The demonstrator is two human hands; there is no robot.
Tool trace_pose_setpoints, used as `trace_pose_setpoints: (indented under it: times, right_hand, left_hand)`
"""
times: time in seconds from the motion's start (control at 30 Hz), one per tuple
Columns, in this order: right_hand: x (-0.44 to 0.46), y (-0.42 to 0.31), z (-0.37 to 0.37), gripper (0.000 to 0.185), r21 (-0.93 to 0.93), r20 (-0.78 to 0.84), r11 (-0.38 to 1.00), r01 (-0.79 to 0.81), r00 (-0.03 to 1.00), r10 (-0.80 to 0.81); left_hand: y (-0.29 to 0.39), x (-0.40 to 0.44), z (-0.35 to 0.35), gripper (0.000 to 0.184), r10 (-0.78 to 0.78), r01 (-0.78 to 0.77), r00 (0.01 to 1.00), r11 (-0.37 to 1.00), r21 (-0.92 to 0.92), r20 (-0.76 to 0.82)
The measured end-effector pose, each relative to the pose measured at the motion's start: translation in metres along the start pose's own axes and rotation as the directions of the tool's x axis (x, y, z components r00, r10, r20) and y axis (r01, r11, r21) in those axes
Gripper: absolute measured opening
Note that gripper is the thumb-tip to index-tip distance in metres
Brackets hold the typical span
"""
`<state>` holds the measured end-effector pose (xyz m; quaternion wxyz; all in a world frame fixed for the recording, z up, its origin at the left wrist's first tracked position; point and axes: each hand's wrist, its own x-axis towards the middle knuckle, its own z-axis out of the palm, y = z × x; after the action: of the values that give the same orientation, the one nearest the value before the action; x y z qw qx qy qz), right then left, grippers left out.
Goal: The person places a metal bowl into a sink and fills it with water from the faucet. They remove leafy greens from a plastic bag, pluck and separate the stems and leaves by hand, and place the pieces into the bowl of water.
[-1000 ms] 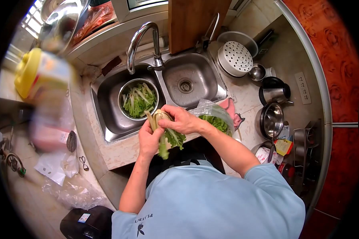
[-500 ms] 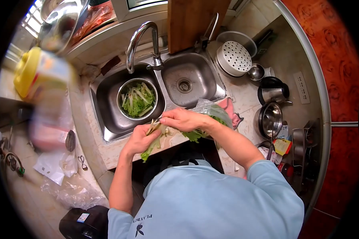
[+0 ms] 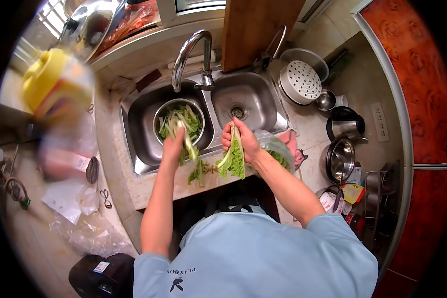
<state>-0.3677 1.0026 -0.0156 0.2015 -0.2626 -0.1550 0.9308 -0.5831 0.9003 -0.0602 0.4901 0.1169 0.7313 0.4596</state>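
My left hand [image 3: 173, 146] is closed round some pale-stemmed leafy greens [image 3: 186, 144] at the near edge of a metal bowl [image 3: 158, 130]. Cut or torn greens fill much of that bowl, which sits in the left sink basin [image 3: 140, 149]. In front of the right basin [image 3: 260, 97], my right hand [image 3: 243, 139] grips a bunch of lettuce [image 3: 233, 158], its leaves hanging down. Green scraps [image 3: 199, 172] lie on the counter edge between my hands. Just right of my right hand, a clear plastic bag [image 3: 275, 146] holds more greens.
A chrome faucet [image 3: 206, 59] arches over the sink, with a wooden board [image 3: 258, 30] behind. Right of the sink stand a white perforated steamer [image 3: 301, 82], a kettle [image 3: 343, 126], metal bowls [image 3: 341, 159] and a pink cloth [image 3: 293, 146]. Crumpled plastic [image 3: 89, 231] lies at the left.
My hands have moved apart, each now with its own greens. The left has gone up to the bowl and the right has turned upright near the right basin. The view has shifted slightly.
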Motion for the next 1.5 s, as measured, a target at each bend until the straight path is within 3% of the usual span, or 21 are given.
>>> trace_pose_setpoints:
  times: [0.07,0.13,0.23,0.27,0.3,0.4,0.43,0.5,0.57,0.77,0.87,0.97,1.03,1.1,1.13,1.17,1.23,1.33,1.4,1.43,1.5]
  right_hand:
    - [-0.004,0.006,0.000,0.027,-0.057,-0.001,0.998,0.034,0.999,-0.034]
    - [0.001,0.002,0.009,0.023,-0.127,0.020,0.988,0.088,0.996,-0.086]
    - [-0.004,0.025,0.016,0.020,-0.189,0.018,0.955,0.227,0.974,-0.227]
    - [0.002,0.032,0.012,0.023,-0.553,0.105,0.711,0.435,0.882,-0.459]
    - [0.008,0.033,0.010,0.025,-0.790,0.283,0.292,0.540,0.742,-0.607]
    - [-0.006,0.018,0.014,0.031,-0.882,0.373,0.069,0.467,0.779,-0.503]
    - [-0.010,0.015,0.011,0.032,-0.917,0.374,-0.040,0.396,0.822,-0.429]
    - [-0.016,0.012,0.007,0.031,-0.929,0.343,-0.003,0.369,0.862,-0.372]
    - [-0.023,0.010,0.012,0.029,-0.897,0.242,0.287,0.336,0.917,-0.316]
    - [-0.025,0.000,0.022,0.032,-0.954,0.255,0.121,0.273,0.956,-0.143]
    - [-0.030,-0.014,0.037,0.031,-0.929,0.323,0.200,0.311,0.946,0.033]
    - [-0.028,-0.017,0.031,0.028,-0.925,0.229,0.363,0.111,0.927,0.299]
    - [-0.023,-0.011,0.023,0.026,-0.871,0.230,0.487,0.070,0.932,0.279]
    - [-0.021,-0.006,0.024,0.024,-0.798,0.235,0.602,0.030,0.935,0.266]
    - [-0.021,-0.005,0.026,0.023,-0.767,0.270,0.638,0.071,0.937,0.220]
    - [-0.022,-0.005,0.027,0.022,-0.731,0.298,0.673,0.108,0.939,0.173]
    - [-0.016,-0.010,0.016,0.022,-0.656,0.330,0.737,0.164,0.940,0.085]
    - [-0.024,-0.017,0.042,0.020,-0.759,0.338,0.619,0.202,0.935,0.110]
    - [-0.020,-0.012,0.047,0.025,-0.830,0.431,0.437,0.347,0.896,0.107]
    - [-0.022,-0.015,0.056,0.027,-0.837,0.369,0.473,0.276,0.922,0.116]
    - [-0.021,-0.019,0.061,0.028,-0.823,0.536,0.199,0.533,0.843,-0.042]
  left_hand:
    - [-0.003,0.010,-0.001,0.056,0.008,-0.006,1.000,0.994,0.109,-0.011]
    - [-0.009,0.015,0.012,0.062,0.431,-0.367,0.868,0.891,0.266,-0.245]
    - [0.000,-0.048,0.049,0.062,0.317,-0.288,0.912,0.947,-0.143,0.259]
    - [0.016,-0.074,0.060,0.061,0.210,-0.202,0.922,0.978,-0.059,0.325]
    - [0.008,-0.075,0.070,0.059,0.412,-0.370,0.827,0.911,-0.182,0.382]
    - [-0.009,-0.072,0.064,0.048,0.362,-0.272,0.846,0.924,-0.267,0.392]
    - [-0.010,-0.071,0.050,0.042,0.262,-0.177,0.821,0.962,-0.210,0.507]
    - [-0.014,-0.078,0.036,0.037,0.147,-0.078,0.772,0.987,-0.137,0.618]
    - [-0.006,-0.091,0.035,0.030,0.220,-0.133,0.830,0.971,-0.201,0.513]
    - [0.012,-0.109,0.038,0.020,0.382,-0.397,0.853,0.917,-0.034,0.356]
    - [0.014,-0.106,0.025,0.020,0.456,-0.539,0.817,0.821,0.189,0.351]
    - [0.016,-0.103,0.017,0.024,0.575,-0.673,0.738,0.669,0.316,0.354]
    - [0.008,-0.096,0.018,0.025,0.615,-0.702,0.708,0.665,0.253,0.347]
    - [0.001,-0.089,0.012,0.023,0.254,-0.185,0.809,0.966,-0.180,0.530]
    - [-0.005,-0.090,0.016,0.025,0.207,0.000,0.801,0.938,-0.346,0.561]
    - [-0.016,-0.086,0.012,0.025,0.208,-0.003,0.804,0.938,-0.346,0.557]
    - [-0.044,-0.073,0.002,0.029,0.165,0.262,0.847,0.698,-0.667,0.505]
    - [-0.038,-0.077,0.008,0.038,0.254,0.021,0.847,0.861,-0.507,0.468]
    - [-0.007,-0.085,0.009,0.062,0.330,-0.167,0.796,0.925,-0.341,0.507]
    - [0.006,-0.090,0.013,0.057,0.354,-0.169,0.775,0.914,-0.369,0.523]
    - [0.025,-0.102,0.009,0.047,0.271,-0.212,0.750,0.963,-0.169,0.603]
